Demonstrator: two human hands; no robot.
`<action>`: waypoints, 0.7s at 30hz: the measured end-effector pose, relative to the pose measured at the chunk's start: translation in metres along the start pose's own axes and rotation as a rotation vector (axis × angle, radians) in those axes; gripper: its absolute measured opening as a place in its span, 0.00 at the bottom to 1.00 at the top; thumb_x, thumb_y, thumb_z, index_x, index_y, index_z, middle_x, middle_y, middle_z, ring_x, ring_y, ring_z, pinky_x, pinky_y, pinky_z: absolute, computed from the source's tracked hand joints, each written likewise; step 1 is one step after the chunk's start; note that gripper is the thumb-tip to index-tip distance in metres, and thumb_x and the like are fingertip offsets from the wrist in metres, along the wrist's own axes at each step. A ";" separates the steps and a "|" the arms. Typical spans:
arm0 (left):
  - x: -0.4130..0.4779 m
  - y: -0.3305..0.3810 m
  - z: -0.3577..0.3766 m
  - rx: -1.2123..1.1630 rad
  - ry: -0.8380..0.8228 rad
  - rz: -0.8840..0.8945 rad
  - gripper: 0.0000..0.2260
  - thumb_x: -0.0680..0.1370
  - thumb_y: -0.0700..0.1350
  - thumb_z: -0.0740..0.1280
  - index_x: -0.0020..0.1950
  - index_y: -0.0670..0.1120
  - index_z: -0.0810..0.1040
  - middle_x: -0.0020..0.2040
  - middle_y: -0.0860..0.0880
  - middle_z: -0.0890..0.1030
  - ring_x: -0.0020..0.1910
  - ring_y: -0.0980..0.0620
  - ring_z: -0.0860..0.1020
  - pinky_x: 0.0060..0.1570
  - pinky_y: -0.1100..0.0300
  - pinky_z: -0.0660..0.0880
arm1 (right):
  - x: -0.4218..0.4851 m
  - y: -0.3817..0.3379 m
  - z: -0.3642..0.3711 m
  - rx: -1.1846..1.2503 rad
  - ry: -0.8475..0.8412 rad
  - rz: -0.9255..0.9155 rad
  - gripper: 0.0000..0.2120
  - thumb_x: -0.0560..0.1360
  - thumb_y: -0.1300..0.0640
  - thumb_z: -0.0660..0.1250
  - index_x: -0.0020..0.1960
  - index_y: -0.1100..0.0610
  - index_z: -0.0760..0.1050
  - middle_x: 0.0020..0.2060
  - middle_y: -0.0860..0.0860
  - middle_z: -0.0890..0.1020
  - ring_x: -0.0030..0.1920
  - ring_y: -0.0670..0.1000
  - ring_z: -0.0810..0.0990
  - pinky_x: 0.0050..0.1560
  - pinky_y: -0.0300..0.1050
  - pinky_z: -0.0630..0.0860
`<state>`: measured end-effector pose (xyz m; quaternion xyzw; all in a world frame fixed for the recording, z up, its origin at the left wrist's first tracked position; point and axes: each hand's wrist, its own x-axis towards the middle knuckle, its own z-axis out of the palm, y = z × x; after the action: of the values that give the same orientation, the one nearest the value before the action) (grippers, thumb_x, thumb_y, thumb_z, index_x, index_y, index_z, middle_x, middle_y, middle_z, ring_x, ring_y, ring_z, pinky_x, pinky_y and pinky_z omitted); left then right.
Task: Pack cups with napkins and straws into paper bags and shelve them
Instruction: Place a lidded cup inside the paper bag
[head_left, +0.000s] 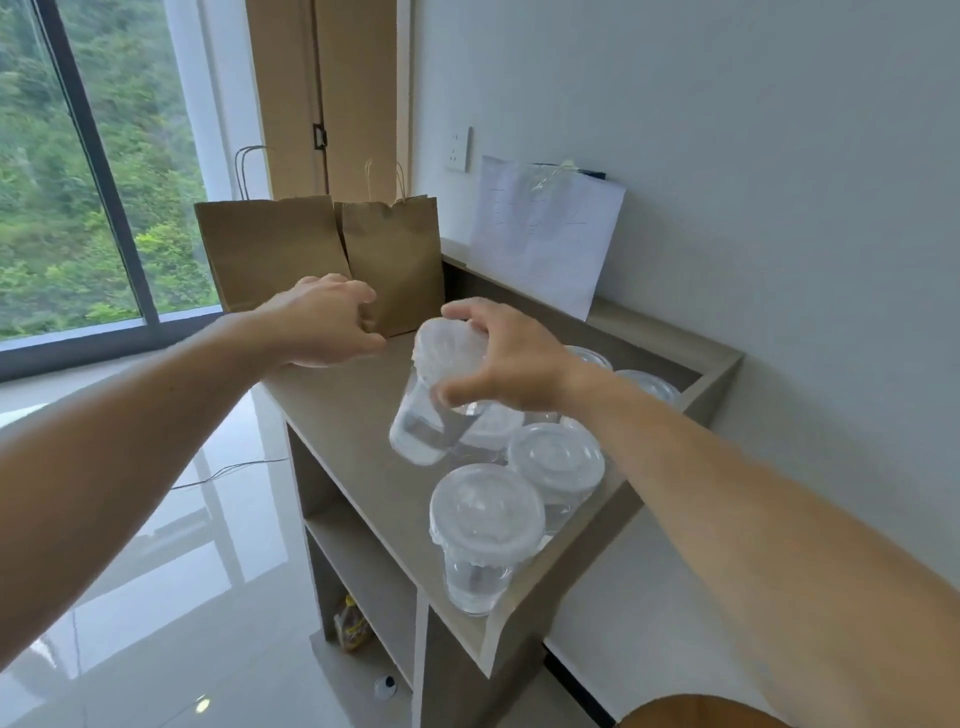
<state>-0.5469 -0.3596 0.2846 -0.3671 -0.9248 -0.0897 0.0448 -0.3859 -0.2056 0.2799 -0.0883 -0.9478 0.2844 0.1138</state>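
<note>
Countertop is shared by two upright paper bags at its far end, the left bag and the right bag, and by a cluster of standing cups at its near end. The held cup is carried in the air between them, above the bare middle. It is gripped from above by the right hand, whose fingers are curled round the lid rim. The left hand is stretched to the foot of the right bag with loosely bent fingers, and nothing is seen held in it.

The cup's long axis is tipped off vertical, with the lid uppermost and the base swung toward the person's left. The cup should probably be righted before lowering, and the bag mouth spread and steadied first, so the base enters squarely.
</note>
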 end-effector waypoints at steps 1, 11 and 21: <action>0.005 0.010 -0.003 0.000 0.006 0.023 0.30 0.77 0.57 0.66 0.76 0.52 0.64 0.75 0.48 0.65 0.74 0.43 0.62 0.67 0.46 0.68 | -0.008 0.003 -0.016 0.017 0.058 0.005 0.42 0.64 0.48 0.79 0.74 0.49 0.65 0.68 0.47 0.71 0.67 0.48 0.69 0.66 0.48 0.71; 0.001 0.205 0.017 -0.044 -0.023 0.443 0.30 0.76 0.56 0.66 0.77 0.49 0.64 0.74 0.45 0.68 0.71 0.42 0.66 0.66 0.47 0.67 | -0.172 0.090 -0.124 -0.116 0.427 0.342 0.45 0.61 0.46 0.81 0.73 0.47 0.65 0.65 0.47 0.70 0.67 0.49 0.70 0.66 0.49 0.71; -0.125 0.419 0.143 -0.109 -0.324 0.793 0.32 0.76 0.57 0.66 0.78 0.50 0.61 0.75 0.47 0.66 0.73 0.46 0.64 0.68 0.50 0.65 | -0.405 0.186 -0.119 -0.180 0.422 0.757 0.47 0.60 0.43 0.80 0.74 0.44 0.62 0.64 0.46 0.69 0.66 0.49 0.68 0.61 0.46 0.70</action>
<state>-0.1710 -0.1154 0.1816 -0.7051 -0.7012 -0.0552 -0.0894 0.0532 -0.0851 0.2057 -0.4951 -0.8256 0.1979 0.1847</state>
